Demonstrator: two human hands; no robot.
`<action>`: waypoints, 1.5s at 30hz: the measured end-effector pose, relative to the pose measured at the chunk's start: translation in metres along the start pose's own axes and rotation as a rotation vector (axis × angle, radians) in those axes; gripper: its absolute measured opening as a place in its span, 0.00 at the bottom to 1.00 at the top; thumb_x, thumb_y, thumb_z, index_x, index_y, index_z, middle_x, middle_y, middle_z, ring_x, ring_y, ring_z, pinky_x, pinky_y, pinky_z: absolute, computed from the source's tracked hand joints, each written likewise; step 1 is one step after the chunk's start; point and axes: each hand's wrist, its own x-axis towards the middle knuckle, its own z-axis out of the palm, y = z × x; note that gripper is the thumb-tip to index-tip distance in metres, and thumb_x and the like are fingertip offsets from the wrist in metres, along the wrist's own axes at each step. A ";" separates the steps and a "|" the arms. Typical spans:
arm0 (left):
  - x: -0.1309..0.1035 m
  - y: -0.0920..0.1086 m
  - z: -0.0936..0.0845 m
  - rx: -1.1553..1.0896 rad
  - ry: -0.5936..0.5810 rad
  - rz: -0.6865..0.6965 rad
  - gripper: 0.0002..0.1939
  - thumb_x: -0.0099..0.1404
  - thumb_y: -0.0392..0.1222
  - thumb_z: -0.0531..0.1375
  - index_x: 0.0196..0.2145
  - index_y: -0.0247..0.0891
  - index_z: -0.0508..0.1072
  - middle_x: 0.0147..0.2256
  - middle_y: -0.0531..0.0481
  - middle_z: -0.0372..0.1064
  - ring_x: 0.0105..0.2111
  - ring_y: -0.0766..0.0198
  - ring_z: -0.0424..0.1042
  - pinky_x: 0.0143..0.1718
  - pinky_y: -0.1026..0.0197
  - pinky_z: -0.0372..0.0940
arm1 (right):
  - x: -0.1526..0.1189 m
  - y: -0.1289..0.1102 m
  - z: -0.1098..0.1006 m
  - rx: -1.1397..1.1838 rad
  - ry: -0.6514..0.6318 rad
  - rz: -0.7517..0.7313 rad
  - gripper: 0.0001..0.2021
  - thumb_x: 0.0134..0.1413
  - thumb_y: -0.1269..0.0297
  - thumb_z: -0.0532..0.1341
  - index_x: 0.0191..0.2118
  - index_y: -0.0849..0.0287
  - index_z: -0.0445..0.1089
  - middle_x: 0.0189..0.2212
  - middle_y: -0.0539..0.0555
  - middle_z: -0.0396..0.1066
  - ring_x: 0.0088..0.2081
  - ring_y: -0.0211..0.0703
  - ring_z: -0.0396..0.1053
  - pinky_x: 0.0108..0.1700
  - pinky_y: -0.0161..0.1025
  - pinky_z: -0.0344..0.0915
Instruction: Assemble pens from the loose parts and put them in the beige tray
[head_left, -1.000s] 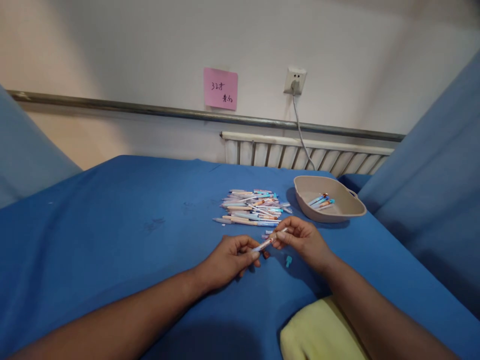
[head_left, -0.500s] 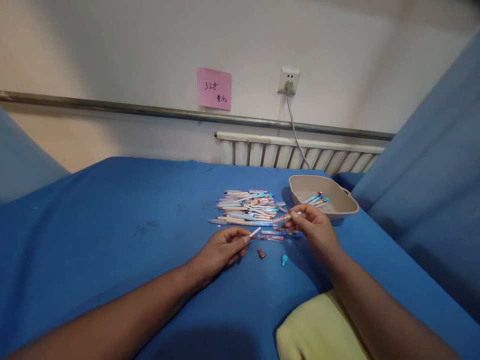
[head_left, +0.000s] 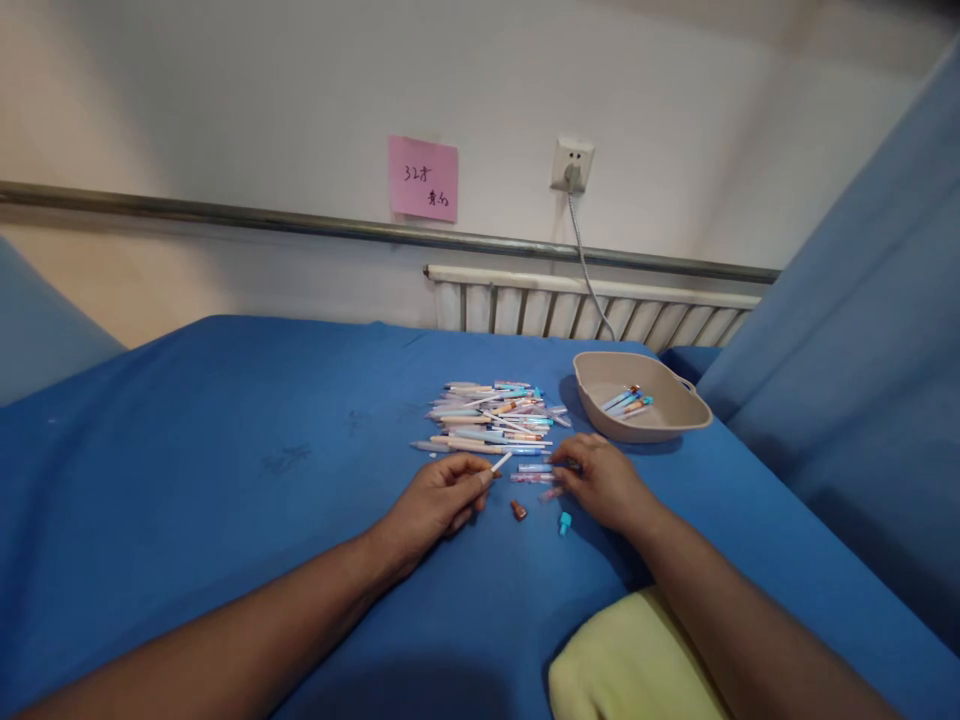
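My left hand (head_left: 454, 492) pinches a short, thin white stick (head_left: 502, 462) that points up and to the right. Just right of it, my right hand (head_left: 604, 480) is low over the bed, fingers closed on a pinkish clear pen barrel (head_left: 551, 494), whose far end is hidden by the fingers. Beside that hand lie a blue-tinted pen barrel (head_left: 534, 468) and a pink one (head_left: 529, 478). Nearer to me are a brown pen topper (head_left: 518, 510) and a turquoise topper (head_left: 565, 524). Behind both hands spreads a pile of pens and pen parts (head_left: 487, 418).
A beige basket (head_left: 686, 415) with several pens (head_left: 628, 402) in it stands at the right. A blue sheet (head_left: 187, 480) covers the surface. Yellow cloth (head_left: 630, 655) lies under my right forearm. Along the wall are a radiator (head_left: 562, 310) and a metal rail (head_left: 300, 225).
My right hand has come down and toward me from beside the pile, bringing the pinkish barrel to the sheet near the other barrels. The left hand keeps the white stick, nearly still.
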 end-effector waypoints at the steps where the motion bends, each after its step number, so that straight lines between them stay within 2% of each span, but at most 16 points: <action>1: 0.000 -0.001 0.000 0.012 -0.006 0.009 0.14 0.57 0.49 0.61 0.33 0.35 0.67 0.20 0.59 0.61 0.13 0.77 0.51 0.13 0.71 0.43 | 0.000 -0.003 0.000 -0.040 -0.016 -0.028 0.07 0.53 0.69 0.60 0.39 0.57 0.72 0.37 0.54 0.72 0.41 0.44 0.66 0.45 0.39 0.58; 7: 0.001 -0.003 0.001 0.066 -0.012 0.038 0.15 0.59 0.50 0.60 0.35 0.34 0.69 0.20 0.58 0.63 0.13 0.77 0.52 0.13 0.71 0.44 | 0.001 -0.012 0.000 -0.140 -0.100 -0.060 0.09 0.54 0.66 0.61 0.42 0.55 0.72 0.38 0.54 0.70 0.43 0.45 0.64 0.46 0.39 0.57; 12: 0.001 -0.004 0.000 0.080 -0.017 0.039 0.16 0.59 0.50 0.60 0.36 0.34 0.69 0.20 0.58 0.63 0.13 0.77 0.52 0.13 0.71 0.44 | 0.001 -0.011 0.002 -0.111 -0.124 -0.066 0.07 0.56 0.67 0.60 0.41 0.55 0.71 0.36 0.54 0.69 0.42 0.44 0.63 0.46 0.38 0.56; 17: 0.002 -0.006 -0.001 0.085 -0.020 0.055 0.16 0.58 0.50 0.60 0.37 0.34 0.69 0.20 0.58 0.64 0.13 0.76 0.53 0.14 0.71 0.45 | 0.000 -0.009 0.005 -0.050 -0.122 -0.012 0.05 0.52 0.69 0.62 0.37 0.58 0.69 0.36 0.54 0.68 0.41 0.44 0.63 0.43 0.38 0.56; 24: 0.002 -0.005 -0.001 0.097 -0.021 0.060 0.16 0.59 0.50 0.60 0.37 0.34 0.70 0.20 0.58 0.64 0.13 0.76 0.53 0.14 0.71 0.45 | -0.003 -0.013 0.007 -0.012 -0.161 -0.017 0.05 0.51 0.70 0.62 0.36 0.58 0.67 0.33 0.52 0.70 0.37 0.42 0.64 0.40 0.37 0.54; 31: 0.001 -0.004 0.000 0.099 -0.009 0.045 0.16 0.58 0.51 0.60 0.36 0.34 0.69 0.20 0.57 0.64 0.13 0.76 0.52 0.13 0.71 0.45 | -0.003 -0.015 0.002 -0.116 -0.134 -0.145 0.04 0.58 0.68 0.57 0.35 0.59 0.69 0.33 0.55 0.71 0.38 0.44 0.65 0.41 0.39 0.56; 33: 0.000 -0.003 0.000 0.103 -0.003 0.044 0.17 0.58 0.51 0.60 0.37 0.34 0.70 0.21 0.57 0.64 0.13 0.76 0.53 0.13 0.71 0.45 | -0.002 -0.011 0.001 -0.042 -0.103 -0.128 0.06 0.59 0.66 0.56 0.35 0.59 0.69 0.31 0.54 0.71 0.36 0.43 0.66 0.39 0.38 0.58; 39: 0.000 -0.002 -0.001 0.151 0.002 0.047 0.18 0.57 0.52 0.60 0.37 0.34 0.70 0.20 0.57 0.64 0.14 0.75 0.54 0.15 0.71 0.47 | 0.001 0.003 -0.001 0.464 0.024 -0.010 0.10 0.57 0.59 0.56 0.39 0.57 0.71 0.29 0.50 0.70 0.31 0.39 0.65 0.33 0.34 0.61; 45: 0.002 -0.004 -0.003 0.210 -0.038 0.043 0.19 0.57 0.53 0.59 0.37 0.34 0.71 0.20 0.57 0.64 0.14 0.74 0.54 0.16 0.70 0.48 | 0.002 0.002 -0.002 0.603 -0.023 0.038 0.12 0.56 0.57 0.55 0.39 0.58 0.70 0.28 0.50 0.68 0.31 0.39 0.64 0.33 0.35 0.62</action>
